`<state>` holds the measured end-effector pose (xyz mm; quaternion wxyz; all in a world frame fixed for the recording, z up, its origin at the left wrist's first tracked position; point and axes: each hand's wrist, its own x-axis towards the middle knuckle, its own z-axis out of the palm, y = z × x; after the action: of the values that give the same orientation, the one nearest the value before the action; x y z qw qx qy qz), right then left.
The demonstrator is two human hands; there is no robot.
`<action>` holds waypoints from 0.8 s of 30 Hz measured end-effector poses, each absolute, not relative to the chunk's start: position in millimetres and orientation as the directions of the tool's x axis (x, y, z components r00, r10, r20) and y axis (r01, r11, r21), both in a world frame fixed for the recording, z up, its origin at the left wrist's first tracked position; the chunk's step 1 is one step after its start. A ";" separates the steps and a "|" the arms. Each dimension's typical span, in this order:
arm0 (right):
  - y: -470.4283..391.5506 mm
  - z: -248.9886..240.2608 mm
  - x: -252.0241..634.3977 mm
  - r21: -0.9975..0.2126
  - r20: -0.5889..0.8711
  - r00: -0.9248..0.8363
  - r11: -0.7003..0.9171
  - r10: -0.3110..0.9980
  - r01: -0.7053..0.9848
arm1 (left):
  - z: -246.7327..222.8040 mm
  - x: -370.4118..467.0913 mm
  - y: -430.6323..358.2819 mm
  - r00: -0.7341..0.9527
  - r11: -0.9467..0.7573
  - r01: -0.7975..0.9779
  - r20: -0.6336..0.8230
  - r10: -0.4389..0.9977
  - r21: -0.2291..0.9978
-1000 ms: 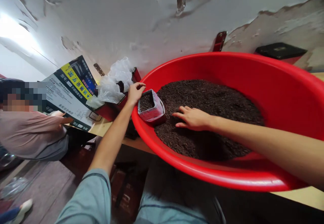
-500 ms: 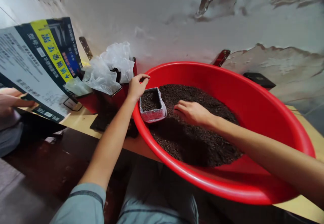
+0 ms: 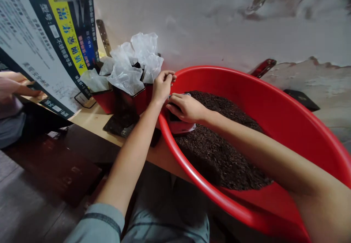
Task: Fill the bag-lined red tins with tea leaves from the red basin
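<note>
My left hand (image 3: 163, 86) is above the near-left rim of the red tub (image 3: 189, 165), its fingers curled in against the thumb. Whatever those fingers hold, if anything, is too small to make out. My right hand (image 3: 189, 107) reaches across the tub with bent fingers over a small square pot (image 3: 182, 126) lined with clear plastic. The hand covers most of the pot's top, so its fingertips and the soil inside are hidden. The pot stands inside the tub against its left wall. Loose dark soil (image 3: 233, 159) fills the tub's bottom.
Several dark pots (image 3: 105, 102) with crumpled clear plastic bags (image 3: 126, 74) stand left of the tub on a wooden shelf (image 3: 89, 116). A large printed cardboard box (image 3: 49, 45) rises behind them. Another person's arm (image 3: 26, 89) shows at the far left. Metal brackets (image 3: 263, 68) meet the peeling wall.
My right hand has moved left from above the loose soil to over the small pot. My left hand stays curled near the rim. The view has shifted left.
</note>
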<state>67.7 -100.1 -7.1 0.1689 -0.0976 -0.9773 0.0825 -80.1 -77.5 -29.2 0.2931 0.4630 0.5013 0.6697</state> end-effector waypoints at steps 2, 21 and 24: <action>-99.9 -6.5 71.4 -0.183 0.218 -0.952 0.967 0.216 0.178 | -30.8 -79.2 -78.1 -0.396 -0.340 0.070 0.339 0.853 0.938; -122.4 3.9 169.6 -0.008 0.190 -0.699 0.713 0.689 0.701 | -32.2 -79.0 -78.9 -0.375 -0.360 0.047 0.351 0.858 0.932; -118.4 -32.9 215.2 -0.008 -0.118 -0.553 0.556 0.825 0.831 | -31.7 -78.8 -78.2 -0.377 -0.361 0.042 0.350 0.857 0.931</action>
<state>215.2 -118.4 -32.9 -0.0500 -0.4702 -0.8806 0.0314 -78.8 -78.2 -31.7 0.3005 0.4701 0.4785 0.6780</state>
